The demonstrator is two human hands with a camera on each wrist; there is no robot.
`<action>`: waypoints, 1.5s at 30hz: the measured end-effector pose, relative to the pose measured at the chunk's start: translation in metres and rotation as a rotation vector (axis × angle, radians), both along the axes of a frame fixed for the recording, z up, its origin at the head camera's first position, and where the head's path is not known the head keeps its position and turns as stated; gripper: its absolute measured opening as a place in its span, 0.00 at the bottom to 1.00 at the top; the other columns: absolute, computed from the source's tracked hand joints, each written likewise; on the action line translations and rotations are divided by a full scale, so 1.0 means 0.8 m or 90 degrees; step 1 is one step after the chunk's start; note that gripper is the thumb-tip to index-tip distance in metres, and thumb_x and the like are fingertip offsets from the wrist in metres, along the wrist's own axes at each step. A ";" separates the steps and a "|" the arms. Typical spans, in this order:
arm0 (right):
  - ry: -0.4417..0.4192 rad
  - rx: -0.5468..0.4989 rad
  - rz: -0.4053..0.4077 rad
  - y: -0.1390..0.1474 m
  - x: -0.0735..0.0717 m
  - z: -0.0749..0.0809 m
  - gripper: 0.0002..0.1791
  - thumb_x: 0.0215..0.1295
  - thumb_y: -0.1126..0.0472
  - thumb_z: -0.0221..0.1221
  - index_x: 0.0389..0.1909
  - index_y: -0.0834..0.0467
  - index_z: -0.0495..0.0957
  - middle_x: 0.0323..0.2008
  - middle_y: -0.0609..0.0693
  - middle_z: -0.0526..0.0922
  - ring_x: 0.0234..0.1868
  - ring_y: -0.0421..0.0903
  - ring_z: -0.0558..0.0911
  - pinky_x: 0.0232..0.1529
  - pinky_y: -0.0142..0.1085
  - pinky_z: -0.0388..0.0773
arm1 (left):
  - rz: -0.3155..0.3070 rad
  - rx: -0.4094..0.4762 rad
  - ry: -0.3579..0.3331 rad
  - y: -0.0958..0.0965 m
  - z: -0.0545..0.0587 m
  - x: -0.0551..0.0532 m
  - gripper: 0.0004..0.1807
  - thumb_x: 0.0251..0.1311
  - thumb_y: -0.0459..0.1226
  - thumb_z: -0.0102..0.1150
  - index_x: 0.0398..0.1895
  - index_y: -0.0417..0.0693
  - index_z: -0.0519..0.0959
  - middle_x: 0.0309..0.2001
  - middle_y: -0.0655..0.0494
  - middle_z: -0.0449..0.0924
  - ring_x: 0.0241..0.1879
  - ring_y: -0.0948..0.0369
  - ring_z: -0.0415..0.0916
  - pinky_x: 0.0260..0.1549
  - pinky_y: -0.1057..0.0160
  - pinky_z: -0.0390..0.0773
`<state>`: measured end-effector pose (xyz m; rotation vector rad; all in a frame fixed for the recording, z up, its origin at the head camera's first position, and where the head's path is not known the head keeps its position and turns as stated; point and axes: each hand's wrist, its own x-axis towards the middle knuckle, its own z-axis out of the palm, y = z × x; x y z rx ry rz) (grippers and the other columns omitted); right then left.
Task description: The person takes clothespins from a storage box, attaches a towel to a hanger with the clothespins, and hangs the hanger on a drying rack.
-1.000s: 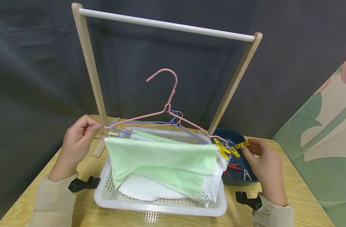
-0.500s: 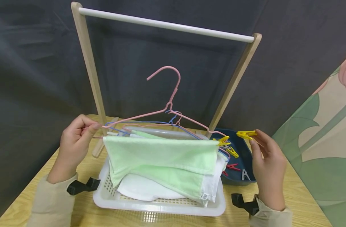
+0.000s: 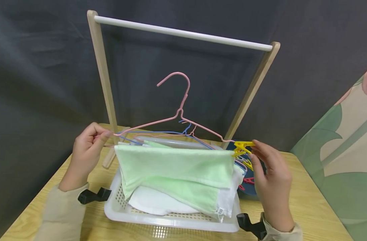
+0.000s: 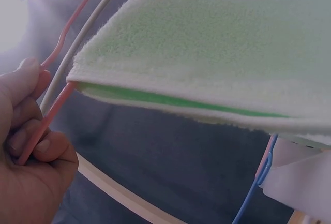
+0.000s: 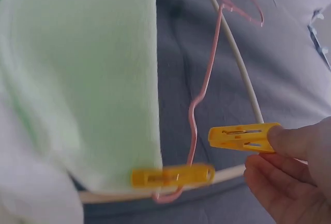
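Observation:
A pink wire hanger (image 3: 163,119) stands hook up, with a pale green towel (image 3: 171,165) folded over its lower bar. My left hand (image 3: 88,147) grips the hanger's left end; in the left wrist view its fingers curl round the pink wire. My right hand (image 3: 269,170) pinches a yellow clothespin (image 5: 240,136) between thumb and fingers, beside the hanger's right end. A second yellow clothespin (image 5: 173,176) is clipped on the towel's right corner at the bar. In the right wrist view the two clothespins are apart.
Below the towel is a white basket (image 3: 171,226) with white and green cloths and more hangers, one of them blue (image 3: 153,132). A dark blue bin (image 3: 248,192) with several clothespins stands to its right. Behind rises a wooden rack with a white rod (image 3: 183,32).
My right hand has lifted the yellow clothespin from over the blue bin and brought it left to the hanger's right end. My left hand keeps its grip on the hanger.

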<state>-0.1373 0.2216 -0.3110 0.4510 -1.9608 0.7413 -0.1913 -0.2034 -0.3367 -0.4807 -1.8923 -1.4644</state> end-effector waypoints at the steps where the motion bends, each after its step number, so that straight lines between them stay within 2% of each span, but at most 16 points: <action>1: 0.000 0.007 0.008 -0.003 0.000 0.002 0.28 0.50 0.86 0.67 0.55 0.71 0.80 0.50 0.64 0.83 0.54 0.29 0.78 0.57 0.21 0.71 | -0.002 -0.001 -0.002 0.000 0.000 -0.001 0.02 0.65 0.20 0.58 0.34 0.29 0.75 0.20 0.59 0.59 0.20 0.64 0.54 0.20 0.66 0.57; 4: -0.007 0.036 0.031 -0.014 -0.001 0.006 0.29 0.47 0.85 0.70 0.54 0.68 0.81 0.49 0.62 0.84 0.51 0.35 0.81 0.56 0.20 0.70 | -0.001 0.000 -0.010 0.000 0.000 -0.001 0.03 0.65 0.20 0.58 0.34 0.29 0.75 0.20 0.60 0.59 0.20 0.64 0.55 0.20 0.66 0.57; 9: -0.007 0.078 0.090 -0.032 -0.009 0.015 0.29 0.45 0.82 0.72 0.53 0.66 0.83 0.47 0.59 0.86 0.44 0.52 0.84 0.56 0.21 0.71 | 0.007 0.006 -0.015 0.000 0.003 0.002 0.03 0.64 0.19 0.58 0.33 0.29 0.75 0.20 0.61 0.60 0.20 0.64 0.55 0.20 0.67 0.58; 15: -0.018 0.118 0.120 -0.045 -0.011 0.023 0.25 0.50 0.78 0.72 0.52 0.65 0.84 0.46 0.56 0.87 0.45 0.48 0.84 0.55 0.22 0.72 | -0.019 0.017 -0.025 0.004 -0.001 -0.003 0.03 0.65 0.19 0.57 0.34 0.28 0.75 0.21 0.61 0.63 0.20 0.64 0.55 0.19 0.67 0.58; 21: -0.004 0.127 0.147 -0.058 -0.015 0.028 0.25 0.51 0.79 0.72 0.52 0.64 0.84 0.47 0.54 0.87 0.43 0.47 0.85 0.52 0.23 0.74 | -0.040 0.027 -0.042 0.011 -0.006 -0.009 0.03 0.66 0.21 0.56 0.34 0.27 0.74 0.25 0.61 0.69 0.22 0.63 0.59 0.22 0.69 0.64; 27: 0.007 0.134 0.181 -0.075 -0.024 0.026 0.22 0.52 0.77 0.72 0.50 0.65 0.84 0.48 0.55 0.87 0.44 0.47 0.86 0.54 0.25 0.75 | -0.055 0.031 -0.062 0.013 -0.011 -0.016 0.03 0.68 0.22 0.55 0.35 0.28 0.74 0.25 0.62 0.67 0.23 0.63 0.59 0.23 0.68 0.63; 32: 0.021 0.121 0.200 -0.096 -0.031 0.028 0.21 0.53 0.77 0.71 0.50 0.67 0.84 0.46 0.57 0.87 0.43 0.49 0.87 0.53 0.27 0.77 | -0.054 0.022 -0.061 0.013 -0.012 -0.019 0.03 0.69 0.23 0.55 0.35 0.28 0.74 0.26 0.62 0.67 0.24 0.62 0.60 0.24 0.68 0.62; 39: 0.017 0.111 0.240 -0.131 -0.044 0.028 0.20 0.56 0.76 0.70 0.51 0.67 0.83 0.47 0.56 0.87 0.46 0.49 0.86 0.52 0.35 0.80 | -0.043 0.022 -0.058 0.012 -0.011 -0.017 0.03 0.69 0.23 0.56 0.35 0.29 0.74 0.26 0.61 0.66 0.25 0.63 0.60 0.23 0.68 0.62; 45: 0.032 0.104 0.267 -0.153 -0.050 0.022 0.18 0.57 0.76 0.69 0.50 0.67 0.83 0.44 0.57 0.86 0.43 0.49 0.86 0.47 0.37 0.83 | -0.029 0.024 -0.055 0.011 -0.010 -0.016 0.03 0.68 0.23 0.57 0.35 0.30 0.75 0.24 0.61 0.63 0.23 0.63 0.59 0.22 0.68 0.61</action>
